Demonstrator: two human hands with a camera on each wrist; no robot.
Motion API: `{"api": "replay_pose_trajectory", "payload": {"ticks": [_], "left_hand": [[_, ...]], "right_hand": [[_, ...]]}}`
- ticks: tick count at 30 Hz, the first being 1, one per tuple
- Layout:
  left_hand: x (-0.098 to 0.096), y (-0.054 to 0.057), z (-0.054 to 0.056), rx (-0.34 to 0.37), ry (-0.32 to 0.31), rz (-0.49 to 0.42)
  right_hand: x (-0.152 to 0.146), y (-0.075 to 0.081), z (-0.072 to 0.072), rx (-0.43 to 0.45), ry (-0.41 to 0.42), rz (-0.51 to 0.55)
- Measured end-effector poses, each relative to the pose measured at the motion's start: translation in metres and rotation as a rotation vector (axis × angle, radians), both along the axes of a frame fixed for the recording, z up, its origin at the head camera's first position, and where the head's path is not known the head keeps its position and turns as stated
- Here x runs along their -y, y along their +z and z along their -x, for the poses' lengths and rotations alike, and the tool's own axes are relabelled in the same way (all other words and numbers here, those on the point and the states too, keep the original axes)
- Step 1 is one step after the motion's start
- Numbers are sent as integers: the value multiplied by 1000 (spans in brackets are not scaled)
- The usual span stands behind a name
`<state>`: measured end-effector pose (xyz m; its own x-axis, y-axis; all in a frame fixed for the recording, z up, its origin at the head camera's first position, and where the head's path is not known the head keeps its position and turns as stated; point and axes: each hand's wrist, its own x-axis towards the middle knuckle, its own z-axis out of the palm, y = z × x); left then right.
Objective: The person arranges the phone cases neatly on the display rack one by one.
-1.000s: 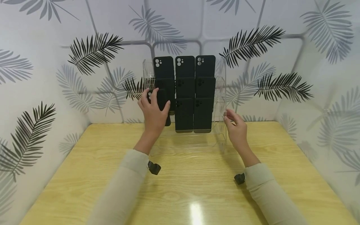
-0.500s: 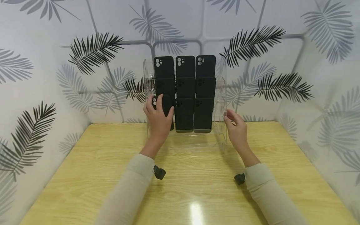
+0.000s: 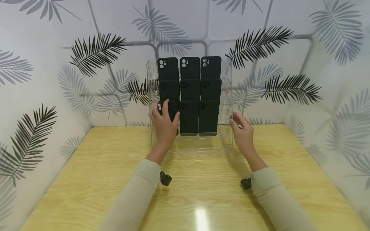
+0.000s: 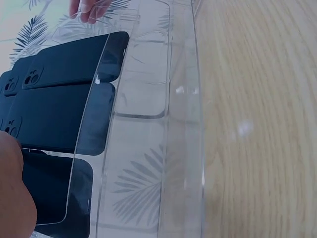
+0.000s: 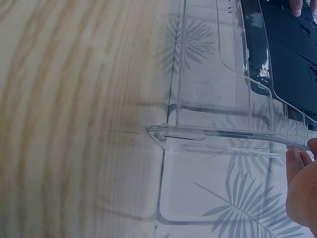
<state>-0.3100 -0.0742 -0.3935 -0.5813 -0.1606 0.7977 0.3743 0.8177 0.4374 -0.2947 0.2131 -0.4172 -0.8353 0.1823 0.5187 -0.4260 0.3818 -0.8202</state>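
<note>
A clear acrylic tiered rack (image 3: 196, 149) stands on the table, with black phone cases in stepped rows. My left hand (image 3: 164, 126) grips the black phone case (image 3: 172, 108) at the lower left, its fingers at the camera cutout and the thumb along the right edge. In the left wrist view that phone case (image 4: 47, 183) has its bottom end behind the rack's clear front lip. On the other side, my right hand (image 3: 243, 131) pinches the rack's right side panel (image 5: 233, 136). Part of the left-hand case is hidden behind my palm.
Two more phone cases share the bottom row, the middle case (image 3: 189, 118) and the right case (image 3: 208, 118). Further cases stand in the rows above. The wooden table (image 3: 196, 186) meets a leaf-patterned wall (image 3: 260, 96) behind the rack.
My left hand has moved right and down with the phone case, bringing it in line with the bottom row of the rack. The right hand has stayed on the side panel.
</note>
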Motion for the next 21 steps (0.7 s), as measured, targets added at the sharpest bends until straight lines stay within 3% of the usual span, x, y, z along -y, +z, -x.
{"api": "replay_pose_trajectory", "payload": {"ticks": [11,18,21], "left_hand": [[-2,-7,-1,14,32,34],[-2,-8,-1,8,53,103],[-2,-7,-1,9,62,133]], "right_hand": [[3,2,-2,11,-5,16],[14,27,-27,19,5,2],[17,32,-31,18,8,3]]}}
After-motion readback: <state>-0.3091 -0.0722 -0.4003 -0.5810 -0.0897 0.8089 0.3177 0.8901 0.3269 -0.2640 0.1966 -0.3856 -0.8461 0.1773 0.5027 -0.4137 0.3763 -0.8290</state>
